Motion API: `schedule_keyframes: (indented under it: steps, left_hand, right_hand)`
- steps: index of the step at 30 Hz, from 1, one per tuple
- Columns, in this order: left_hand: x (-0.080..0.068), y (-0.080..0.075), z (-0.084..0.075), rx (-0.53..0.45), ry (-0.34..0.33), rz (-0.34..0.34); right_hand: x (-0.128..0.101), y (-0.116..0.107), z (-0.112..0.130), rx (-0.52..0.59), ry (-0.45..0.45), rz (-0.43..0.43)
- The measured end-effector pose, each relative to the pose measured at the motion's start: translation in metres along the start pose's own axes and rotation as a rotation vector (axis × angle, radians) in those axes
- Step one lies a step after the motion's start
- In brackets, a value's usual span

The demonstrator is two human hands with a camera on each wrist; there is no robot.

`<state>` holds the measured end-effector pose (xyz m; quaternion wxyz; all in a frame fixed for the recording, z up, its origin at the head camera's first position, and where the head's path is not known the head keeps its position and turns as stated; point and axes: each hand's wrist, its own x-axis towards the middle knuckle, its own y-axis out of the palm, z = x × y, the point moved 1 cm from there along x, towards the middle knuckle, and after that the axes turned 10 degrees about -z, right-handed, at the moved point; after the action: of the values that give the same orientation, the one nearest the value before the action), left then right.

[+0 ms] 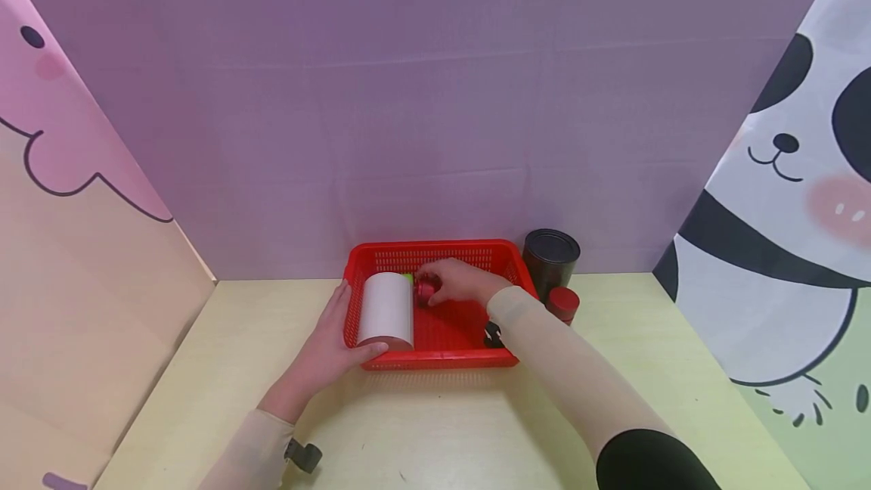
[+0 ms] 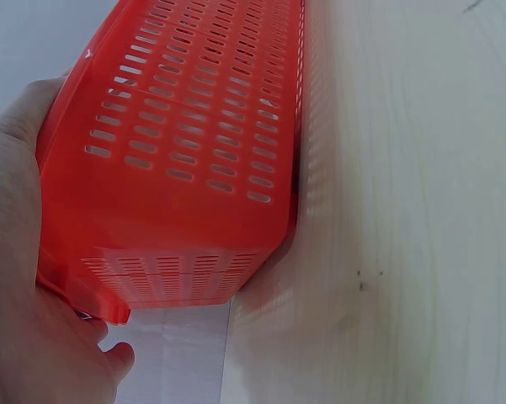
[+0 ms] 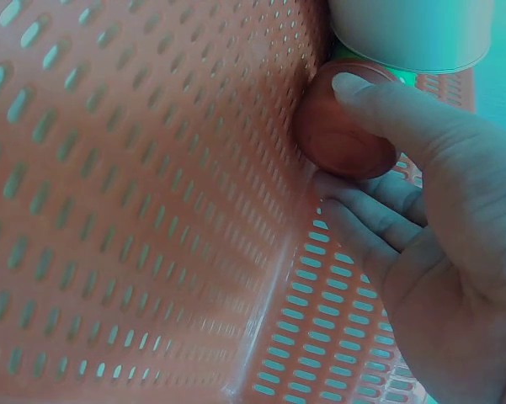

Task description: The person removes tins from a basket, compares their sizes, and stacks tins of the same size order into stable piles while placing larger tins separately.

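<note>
Right hand picking a small red cap out of the red basket; left hand steadying the basket.

One red basket (image 1: 435,252) far-centre on the table (image 1: 204,369); one white cylinder (image 1: 386,308) at its left; one black canister (image 1: 551,255) right of it; one red lid (image 1: 563,302) nearer; left hand (image 1: 327,346) grasps the near-left rim; right hand (image 1: 459,282) pinches the red cap (image 3: 341,135) beside the cylinder; lifting it clear probably comes next.
</note>
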<state>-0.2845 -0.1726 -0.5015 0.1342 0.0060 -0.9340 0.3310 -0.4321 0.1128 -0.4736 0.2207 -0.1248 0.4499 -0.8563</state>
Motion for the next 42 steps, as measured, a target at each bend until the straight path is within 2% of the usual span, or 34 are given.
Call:
schedule_keyframes:
  steps: [11, 25, 33, 42]
  left_hand:
    - [0.000, 0.000, 0.000, 0.002, -0.001, -0.002]
    - [0.001, 0.000, 0.001, -0.004, -0.013, 0.008]
    - [0.000, -0.001, 0.001, -0.004, -0.013, 0.007]
    - [0.000, 0.001, 0.003, -0.012, -0.010, 0.006]
  right_hand:
    - [0.001, 0.000, -0.001, -0.012, 0.001, -0.006]
    - [0.002, -0.011, -0.002, 0.080, -0.029, -0.040]
    - [-0.003, -0.027, 0.009, 0.129, -0.057, -0.029]
    - [-0.015, -0.049, 0.025, 0.130, -0.102, -0.043]
